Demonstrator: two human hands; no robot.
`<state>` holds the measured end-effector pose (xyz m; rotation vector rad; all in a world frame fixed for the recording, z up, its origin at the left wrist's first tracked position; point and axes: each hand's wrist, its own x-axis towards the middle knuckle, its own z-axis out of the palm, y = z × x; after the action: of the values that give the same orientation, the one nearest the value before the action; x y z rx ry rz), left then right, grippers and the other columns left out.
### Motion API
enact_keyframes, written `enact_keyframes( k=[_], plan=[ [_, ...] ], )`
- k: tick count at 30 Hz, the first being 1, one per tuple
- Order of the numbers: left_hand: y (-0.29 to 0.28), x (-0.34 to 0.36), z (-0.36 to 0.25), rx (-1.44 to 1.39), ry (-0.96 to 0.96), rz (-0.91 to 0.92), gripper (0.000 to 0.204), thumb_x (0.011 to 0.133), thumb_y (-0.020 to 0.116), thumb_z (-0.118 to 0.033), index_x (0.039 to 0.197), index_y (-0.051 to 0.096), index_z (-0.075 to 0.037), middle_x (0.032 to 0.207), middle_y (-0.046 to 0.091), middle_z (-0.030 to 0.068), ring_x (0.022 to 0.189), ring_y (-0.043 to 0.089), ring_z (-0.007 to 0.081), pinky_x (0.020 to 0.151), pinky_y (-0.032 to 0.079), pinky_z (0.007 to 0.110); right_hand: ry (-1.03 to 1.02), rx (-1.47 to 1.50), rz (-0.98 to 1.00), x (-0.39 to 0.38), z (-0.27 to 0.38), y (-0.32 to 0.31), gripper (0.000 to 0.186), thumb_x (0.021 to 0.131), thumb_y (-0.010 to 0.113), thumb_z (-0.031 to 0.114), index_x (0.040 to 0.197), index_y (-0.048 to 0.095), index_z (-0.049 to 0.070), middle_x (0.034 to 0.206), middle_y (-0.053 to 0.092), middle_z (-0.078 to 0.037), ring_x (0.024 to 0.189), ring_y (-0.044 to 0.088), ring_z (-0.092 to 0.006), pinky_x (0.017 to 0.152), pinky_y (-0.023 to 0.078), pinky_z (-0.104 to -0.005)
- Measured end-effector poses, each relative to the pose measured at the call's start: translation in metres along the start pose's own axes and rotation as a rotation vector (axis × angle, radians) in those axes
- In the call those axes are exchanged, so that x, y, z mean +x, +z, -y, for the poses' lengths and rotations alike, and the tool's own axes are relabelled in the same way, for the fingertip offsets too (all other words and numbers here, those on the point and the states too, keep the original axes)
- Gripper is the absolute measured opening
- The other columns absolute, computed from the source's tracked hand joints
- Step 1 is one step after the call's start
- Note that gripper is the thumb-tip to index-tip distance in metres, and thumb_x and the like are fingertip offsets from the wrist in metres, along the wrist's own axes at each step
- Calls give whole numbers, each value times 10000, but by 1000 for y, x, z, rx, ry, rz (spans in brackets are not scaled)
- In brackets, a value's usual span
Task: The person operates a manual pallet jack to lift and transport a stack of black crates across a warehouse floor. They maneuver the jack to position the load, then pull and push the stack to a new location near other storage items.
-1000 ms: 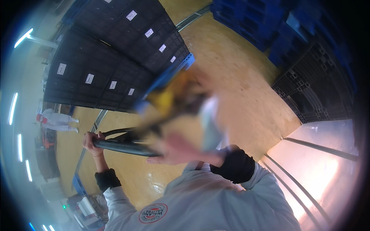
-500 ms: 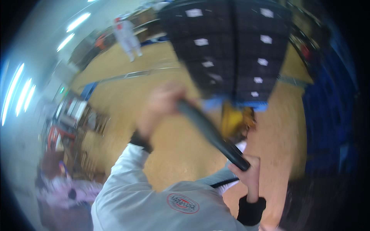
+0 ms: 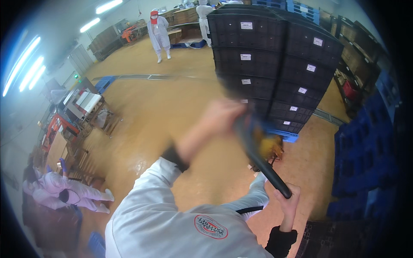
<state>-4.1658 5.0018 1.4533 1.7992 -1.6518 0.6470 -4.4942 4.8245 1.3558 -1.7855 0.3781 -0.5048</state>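
Observation:
My left hand [image 3: 220, 115], blurred by motion, is closed around the upper end of a black handle bar [image 3: 262, 165]. My right hand [image 3: 291, 201] grips the bar's lower end close to my body. Just behind the bar sits the yellow body of a pallet truck [image 3: 270, 146], also blurred. Beyond it rises a tall stack of black plastic crates [image 3: 266, 64] with white labels, resting on a blue pallet [image 3: 286, 135]. My white sleeves and black cuffs fill the lower middle of the view.
Stacks of blue crates [image 3: 365, 159] line the right side. A person in white with a red hood [image 3: 158, 32] stands far back on the tan floor. Another person in white [image 3: 64, 193] crouches at lower left near work tables [image 3: 81, 103]. A floor drain [image 3: 329, 117] runs at right.
My head has turned, so the crate stack now sits upper right instead of upper middle. Both hands stay on the black bar, and my left hand has risen slightly.

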Motion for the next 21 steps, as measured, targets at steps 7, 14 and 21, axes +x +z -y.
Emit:
enact_keyframes(
  k=[7,14,21],
  plan=[
    [-6,-34,0,11,-75,60,364,734,790,-295,610,503,-109,567,508,81,568,548,311,567,420,400,-20,-34,32,-12,-2,11,277,698,856,125,673,615,-9,583,463,-2,571,435,-66,513,351,-275],
    [3,-49,11,-98,-223,776,298,670,834,-327,693,657,-88,668,637,121,687,628,373,618,480,449,-77,-145,26,-23,-9,-3,325,675,886,196,681,624,3,560,488,-67,507,454,-143,502,362,-317],
    [16,-60,6,-261,-181,1136,324,664,861,-380,668,694,-103,627,633,101,634,625,326,587,453,421,-209,-108,-22,-48,-29,3,457,637,909,304,573,539,43,551,472,-105,508,478,-253,518,353,-367]
  ],
)
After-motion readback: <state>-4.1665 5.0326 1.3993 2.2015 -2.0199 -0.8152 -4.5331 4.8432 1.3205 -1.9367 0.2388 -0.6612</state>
